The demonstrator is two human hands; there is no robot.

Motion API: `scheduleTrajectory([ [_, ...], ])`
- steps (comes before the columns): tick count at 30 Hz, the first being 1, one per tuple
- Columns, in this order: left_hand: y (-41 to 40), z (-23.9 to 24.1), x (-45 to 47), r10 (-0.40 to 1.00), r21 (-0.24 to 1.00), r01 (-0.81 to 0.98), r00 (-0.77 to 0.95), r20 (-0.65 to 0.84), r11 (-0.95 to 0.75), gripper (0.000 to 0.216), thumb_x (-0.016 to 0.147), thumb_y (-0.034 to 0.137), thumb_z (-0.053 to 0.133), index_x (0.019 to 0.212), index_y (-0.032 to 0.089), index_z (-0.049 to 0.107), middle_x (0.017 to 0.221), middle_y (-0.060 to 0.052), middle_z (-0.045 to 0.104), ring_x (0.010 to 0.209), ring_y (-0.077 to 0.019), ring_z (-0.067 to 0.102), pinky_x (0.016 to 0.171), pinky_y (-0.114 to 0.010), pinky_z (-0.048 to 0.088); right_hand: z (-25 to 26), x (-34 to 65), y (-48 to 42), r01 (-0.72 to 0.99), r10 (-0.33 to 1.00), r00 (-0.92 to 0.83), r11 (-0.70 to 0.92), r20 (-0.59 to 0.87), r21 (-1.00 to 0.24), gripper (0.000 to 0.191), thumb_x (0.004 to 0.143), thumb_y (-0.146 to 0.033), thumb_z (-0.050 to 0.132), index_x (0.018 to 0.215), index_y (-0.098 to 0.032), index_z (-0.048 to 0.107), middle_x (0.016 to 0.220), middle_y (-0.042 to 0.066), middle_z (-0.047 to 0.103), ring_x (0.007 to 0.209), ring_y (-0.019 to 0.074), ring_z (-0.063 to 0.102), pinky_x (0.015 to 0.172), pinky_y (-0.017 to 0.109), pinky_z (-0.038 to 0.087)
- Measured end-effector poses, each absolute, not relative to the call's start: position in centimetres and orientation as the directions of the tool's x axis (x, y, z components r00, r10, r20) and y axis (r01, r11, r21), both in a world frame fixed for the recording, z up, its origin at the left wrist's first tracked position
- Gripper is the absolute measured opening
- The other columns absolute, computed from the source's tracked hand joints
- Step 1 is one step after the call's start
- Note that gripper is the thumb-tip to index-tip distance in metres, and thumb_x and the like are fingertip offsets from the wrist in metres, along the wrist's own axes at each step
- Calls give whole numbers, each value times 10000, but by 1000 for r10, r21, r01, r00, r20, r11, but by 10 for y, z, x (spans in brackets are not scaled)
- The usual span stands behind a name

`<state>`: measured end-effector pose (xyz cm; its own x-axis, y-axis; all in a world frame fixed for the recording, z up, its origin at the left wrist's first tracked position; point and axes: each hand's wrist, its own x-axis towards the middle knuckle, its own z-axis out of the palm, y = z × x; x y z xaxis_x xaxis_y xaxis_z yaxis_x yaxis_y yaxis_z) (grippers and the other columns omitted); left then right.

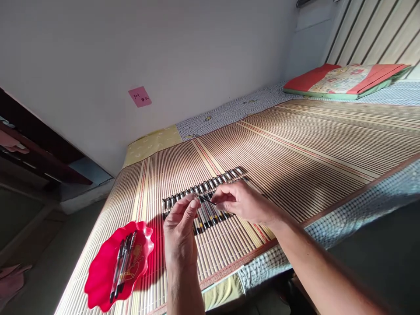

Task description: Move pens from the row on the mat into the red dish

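My left hand (182, 218) and my right hand (238, 201) are raised over a bamboo mat, fingers pinched towards each other. Between their fingertips runs a thin dark pen part (207, 199); my left fingers are at one end and my right fingers at the other. Its exact kind is too small to make out. Just beyond and below the hands lies a row of pen pieces with black and silver clips (226, 177). Nearer to me, clear pen barrels with black ends (210, 218) lie side by side, partly hidden by my hands.
A red scalloped plate (98, 267) at the left holds several clear pens with black parts (123, 267). The bamboo mat (295, 153) covers a bed with a checked sheet. A folded red and floral cloth item (348, 81) lies far right. A pink note (140, 96) is on the wall.
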<state>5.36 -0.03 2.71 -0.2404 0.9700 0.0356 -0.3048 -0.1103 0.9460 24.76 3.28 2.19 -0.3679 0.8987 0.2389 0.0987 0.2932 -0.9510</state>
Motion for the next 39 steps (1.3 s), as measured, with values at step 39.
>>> scheduleTrajectory([
  [39,1,28,59,995,949,-315,-99,-34,1,468,680,542,945,983,199,847,904,-61,722,836,-147,617,648,-177,490,-16,326,81,864,920,324,-383,-220,-328,185,812,-133,750,957,-178,854,966,186,827,780,183,748,636,252,453],
])
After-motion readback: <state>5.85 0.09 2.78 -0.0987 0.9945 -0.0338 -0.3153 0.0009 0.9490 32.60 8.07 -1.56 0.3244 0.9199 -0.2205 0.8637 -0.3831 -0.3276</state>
